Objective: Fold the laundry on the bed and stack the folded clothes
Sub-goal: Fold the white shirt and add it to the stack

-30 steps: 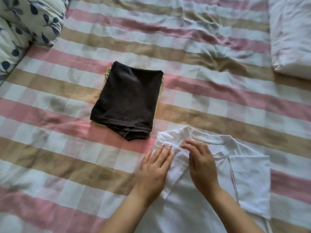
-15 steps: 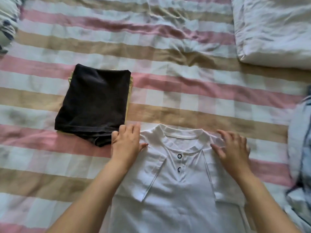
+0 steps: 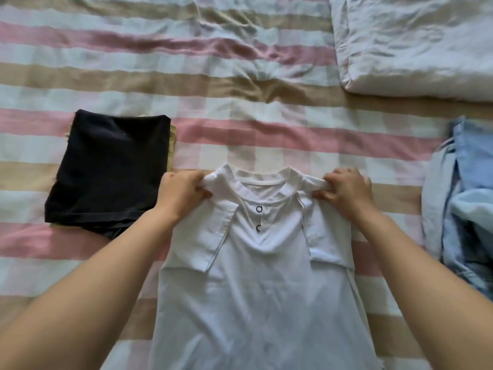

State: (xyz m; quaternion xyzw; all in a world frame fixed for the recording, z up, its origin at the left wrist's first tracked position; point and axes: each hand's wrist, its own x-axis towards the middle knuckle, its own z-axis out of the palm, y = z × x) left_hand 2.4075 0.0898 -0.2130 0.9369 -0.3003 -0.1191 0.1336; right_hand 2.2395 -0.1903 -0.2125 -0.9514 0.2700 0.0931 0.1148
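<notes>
White shirt [image 3: 266, 303] lies face up on the striped bedsheet [image 3: 133, 62]. Its long axis runs from 6 to 12 o'clock, with the collar at the 12 o'clock end and the hem passing out of view at 6. Both sleeves are already turned in over the chest, so the body is a narrow strip.

At 1 o'clock from the collar, well apart from it, rests a white pillow [image 3: 413, 44]. At 3 o'clock a loose blue garment [image 3: 464, 209] lies unfolded, near the shirt's edge but not touching it. At 9 o'clock sits the stack, a folded black garment [image 3: 109, 172] on top of a pale yellow piece [image 3: 173, 140] of which only the edge shows. No basket or box is in view, so the stack is the only place holding folded things.

The left hand [image 3: 181, 193] pinches the shirt's left shoulder corner and the right hand [image 3: 346, 190] pinches the right one. Each has its fingers curled over the cloth and its thumb on the near side. Two dark buttons [image 3: 259, 209] sit on the midline below the collar.

The next fold will probably carry the collar end toward 6 o'clock, along the long axis. After that the bundle goes to 9 o'clock, where the left hand is just beside the stack and the nearer of the two.
</notes>
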